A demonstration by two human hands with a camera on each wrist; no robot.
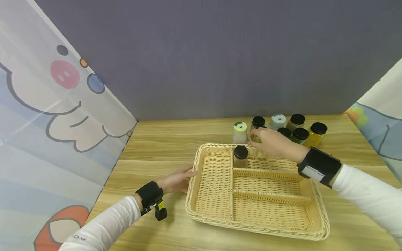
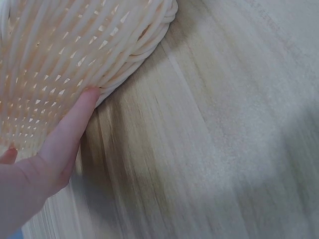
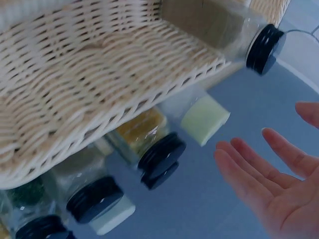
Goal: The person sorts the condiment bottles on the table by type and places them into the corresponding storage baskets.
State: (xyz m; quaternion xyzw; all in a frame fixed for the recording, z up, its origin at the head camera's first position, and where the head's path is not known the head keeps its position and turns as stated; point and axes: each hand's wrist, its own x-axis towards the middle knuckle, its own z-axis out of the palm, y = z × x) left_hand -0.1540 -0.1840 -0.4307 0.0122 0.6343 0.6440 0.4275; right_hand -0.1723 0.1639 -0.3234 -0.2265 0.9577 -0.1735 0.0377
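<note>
A woven basket [image 1: 213,217] with dividers stands on the wooden table. One black-lidded jar [image 1: 240,157] is upright in its upper middle compartment, also seen as a jar [image 3: 214,27] in the right wrist view. My left hand [image 1: 177,180] rests against the basket's left side, fingers extended along the woven wall [image 2: 75,55]. Over the basket's far rim reaches my right hand [image 1: 270,139], fingers spread and holding nothing. Nearest to it are a green-capped container [image 1: 240,131] and a black-lidded jar [image 1: 258,122], partly covered by the hand in the head view.
Behind the basket's far right corner cluster several more containers, including a white-capped one [image 1: 278,120] and a yellow-filled jar [image 1: 315,135]. A grey wall [image 1: 220,62] rises at the table's back edge. Printed curtains [image 1: 62,115] hang at the sides.
</note>
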